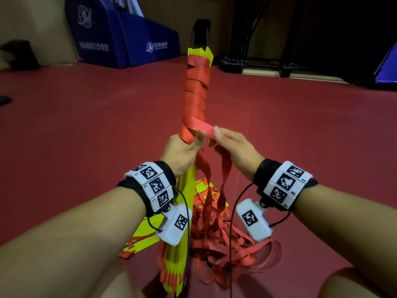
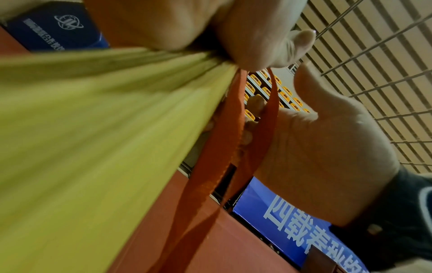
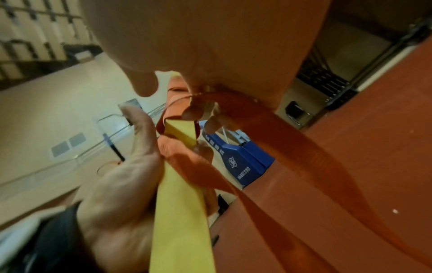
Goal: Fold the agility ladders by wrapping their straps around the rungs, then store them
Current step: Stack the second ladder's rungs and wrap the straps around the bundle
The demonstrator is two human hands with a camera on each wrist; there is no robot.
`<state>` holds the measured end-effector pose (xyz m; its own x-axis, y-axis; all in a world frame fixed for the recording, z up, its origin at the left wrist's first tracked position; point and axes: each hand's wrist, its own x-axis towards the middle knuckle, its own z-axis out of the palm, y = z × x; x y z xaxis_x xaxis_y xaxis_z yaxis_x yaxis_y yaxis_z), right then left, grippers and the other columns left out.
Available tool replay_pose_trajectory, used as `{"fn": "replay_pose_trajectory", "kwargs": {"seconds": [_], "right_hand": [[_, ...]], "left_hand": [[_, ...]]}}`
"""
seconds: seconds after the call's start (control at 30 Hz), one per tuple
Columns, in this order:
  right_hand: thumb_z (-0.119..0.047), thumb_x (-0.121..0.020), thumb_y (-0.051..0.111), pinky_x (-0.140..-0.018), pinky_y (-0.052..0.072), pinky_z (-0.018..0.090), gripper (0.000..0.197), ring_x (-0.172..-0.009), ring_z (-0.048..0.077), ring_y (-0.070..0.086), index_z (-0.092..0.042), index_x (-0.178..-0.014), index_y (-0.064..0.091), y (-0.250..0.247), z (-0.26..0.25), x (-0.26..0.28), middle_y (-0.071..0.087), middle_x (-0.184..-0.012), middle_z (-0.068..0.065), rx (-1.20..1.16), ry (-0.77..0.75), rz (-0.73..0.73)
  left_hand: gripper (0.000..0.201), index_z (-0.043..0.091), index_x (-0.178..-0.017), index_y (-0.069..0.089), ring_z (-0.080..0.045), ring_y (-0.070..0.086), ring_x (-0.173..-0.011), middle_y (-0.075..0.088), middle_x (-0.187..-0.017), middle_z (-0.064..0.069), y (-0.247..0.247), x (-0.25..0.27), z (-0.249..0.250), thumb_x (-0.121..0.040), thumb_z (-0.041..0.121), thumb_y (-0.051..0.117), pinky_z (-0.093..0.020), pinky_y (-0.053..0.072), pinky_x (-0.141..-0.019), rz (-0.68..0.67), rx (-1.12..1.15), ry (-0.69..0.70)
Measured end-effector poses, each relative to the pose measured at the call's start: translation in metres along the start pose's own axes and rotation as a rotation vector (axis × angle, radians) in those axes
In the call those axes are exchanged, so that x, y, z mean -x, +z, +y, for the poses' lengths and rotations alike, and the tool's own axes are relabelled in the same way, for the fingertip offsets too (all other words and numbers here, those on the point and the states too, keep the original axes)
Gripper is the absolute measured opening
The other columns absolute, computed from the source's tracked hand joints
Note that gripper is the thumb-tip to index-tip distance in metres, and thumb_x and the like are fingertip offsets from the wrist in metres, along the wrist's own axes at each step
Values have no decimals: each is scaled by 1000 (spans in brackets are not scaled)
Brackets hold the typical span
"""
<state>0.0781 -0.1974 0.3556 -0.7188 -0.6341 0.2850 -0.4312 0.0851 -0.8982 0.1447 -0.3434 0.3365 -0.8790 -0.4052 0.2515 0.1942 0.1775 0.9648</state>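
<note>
While the left hand (image 1: 182,151) grips the yellow rungs (image 1: 189,183) upright, right hand (image 1: 234,147) pinching the red strap (image 1: 198,123) (half wound), loose straps (image 1: 225,244) on the near floor (image 1: 86,125).

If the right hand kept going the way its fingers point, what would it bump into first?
Probably the left hand's thumb, which sits just past the right hand as it pinches the red strap; behind that is the bundle of yellow rungs. Depth is uncertain.
</note>
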Motion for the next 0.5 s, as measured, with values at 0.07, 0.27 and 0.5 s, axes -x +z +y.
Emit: {"fn": "replay_pose_trajectory", "kwargs": {"seconds": [0.07,0.27,0.5], "right_hand": [[-45,-92,57,-66,37,35,31,-68,19,47,-16,-81,60,-3,6,-3,53,-71,0,27,5,57],[-28,-84,72,-75,50,28,17,-81,15,63,-19,-92,61,-2,9,3,66,-90,0,305,-206,319],[-36,-87,69,-68,46,43,22,-67,12,51,-18,-75,66,3,13,4,57,-75,-1,232,-101,-51]], "left_hand": [[101,5,-68,62,-23,57,-63,59,-64,-10,-1,-1,-2,-40,102,56,-53,51,-62,9,-29,11],[115,-3,-75,55,-17,49,-63,54,-66,-6,2,0,-5,-41,107,46,-39,44,-60,5,-128,73],[114,4,-74,58,-15,49,-60,57,-65,-2,4,0,-7,-39,110,35,-31,39,-58,-10,-243,131]]}}
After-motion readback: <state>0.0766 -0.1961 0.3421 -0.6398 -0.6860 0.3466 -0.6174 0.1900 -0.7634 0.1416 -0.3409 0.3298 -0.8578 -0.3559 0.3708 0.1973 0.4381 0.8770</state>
